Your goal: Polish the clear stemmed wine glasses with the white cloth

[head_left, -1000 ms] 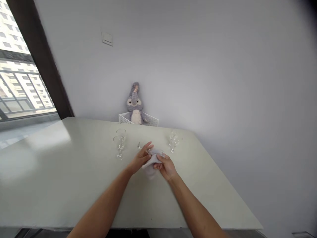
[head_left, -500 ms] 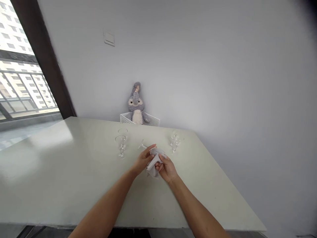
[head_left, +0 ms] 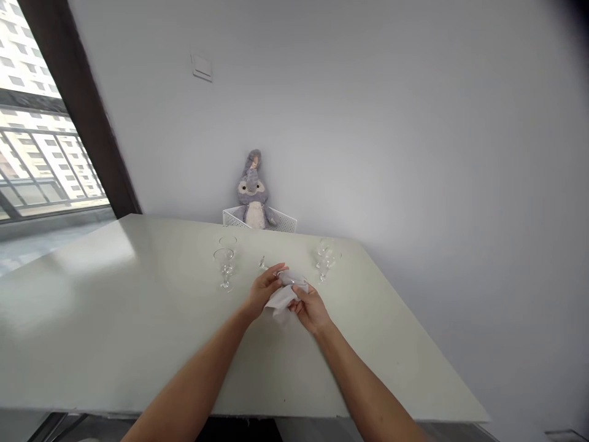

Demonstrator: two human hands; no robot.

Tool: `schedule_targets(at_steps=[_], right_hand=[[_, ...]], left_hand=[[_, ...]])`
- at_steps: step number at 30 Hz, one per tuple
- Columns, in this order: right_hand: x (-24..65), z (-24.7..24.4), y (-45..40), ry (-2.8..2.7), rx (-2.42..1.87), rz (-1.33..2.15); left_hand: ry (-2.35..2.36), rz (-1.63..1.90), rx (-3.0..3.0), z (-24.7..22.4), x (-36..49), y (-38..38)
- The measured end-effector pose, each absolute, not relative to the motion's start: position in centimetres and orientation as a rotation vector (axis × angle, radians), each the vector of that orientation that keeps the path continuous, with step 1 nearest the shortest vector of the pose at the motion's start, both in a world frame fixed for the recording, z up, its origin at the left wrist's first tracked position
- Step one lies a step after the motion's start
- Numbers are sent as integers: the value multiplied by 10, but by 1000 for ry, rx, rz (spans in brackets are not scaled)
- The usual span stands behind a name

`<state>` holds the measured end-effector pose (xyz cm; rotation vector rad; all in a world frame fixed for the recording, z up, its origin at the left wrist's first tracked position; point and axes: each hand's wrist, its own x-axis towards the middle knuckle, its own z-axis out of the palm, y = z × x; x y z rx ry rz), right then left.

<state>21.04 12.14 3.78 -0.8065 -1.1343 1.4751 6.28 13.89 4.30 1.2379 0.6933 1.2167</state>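
Note:
A clear stemmed glass (head_left: 263,264) lies sideways in my left hand (head_left: 264,292), its foot pointing to the left and its bowl partly covered by a white cloth (head_left: 281,299). The fingers of that hand are closed round the glass near the stem. My right hand (head_left: 311,308) pinches the cloth at the bowl, thumb on top. Part of the cloth hangs below, between both hands. To the left, clear stemmed glasses (head_left: 226,270) stand upright on the table. More clear glasses (head_left: 324,263) are at the right, their exact pose hard to make out.
The pale table (head_left: 138,319) stretches far to the left and ends at a slanting right edge. Behind its back edge, a grey plush toy (head_left: 254,196) sits in a white basket (head_left: 288,224) against the wall. A window with a railing is at the far left.
My left hand has shifted slightly left and up, and the held glass has turned a little. The hanging cloth has spread out to the left.

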Motion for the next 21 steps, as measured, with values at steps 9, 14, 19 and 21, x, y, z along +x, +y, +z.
schedule_targets(at_steps=[9,14,19,21], right_hand=[[206,33,116,-1418,-1114,1113],[204,36,115,-1174,-938,1418],[200,31,110,-1696,-1167,770],[207,33,115,-1687,-1231,722]], left_hand=[[943,1173,1393,38,58,145],[837,1116,1444,45,56,141],[1035,1136,1486,40,59,144],[1262,1194,1654,39,58,143]])
